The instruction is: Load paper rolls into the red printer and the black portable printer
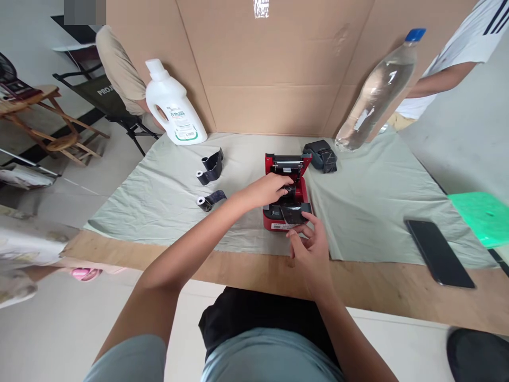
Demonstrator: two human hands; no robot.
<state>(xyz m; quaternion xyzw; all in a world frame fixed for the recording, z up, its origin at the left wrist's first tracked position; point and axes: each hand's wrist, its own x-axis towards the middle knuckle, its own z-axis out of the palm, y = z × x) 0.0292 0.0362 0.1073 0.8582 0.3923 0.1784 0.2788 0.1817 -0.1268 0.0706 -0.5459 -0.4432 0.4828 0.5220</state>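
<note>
A small red and black printer (274, 225) stands near the table's front with its lid (288, 159) raised. Inside it lies a black paper roll (291, 190), partly covered by my left hand (270, 189), whose fingers are bent down onto it. The roll's loose strip (293, 215) hangs over the printer's front edge. My right hand (310, 244) is at that edge, index finger on the strip's right side and thumb below, fingers curled. Left of the printer, two black rolls (212, 167) and another black roll (204, 203) lie with their ends partly unwound.
A white detergent bottle (178, 114) and a tall clear bottle (377, 95) stand before a cardboard panel (270, 63). Behind the printer sits a dark device (320, 155). A phone (439, 252) lies at front right, near a green sheet (479, 215). People are partly visible on both sides.
</note>
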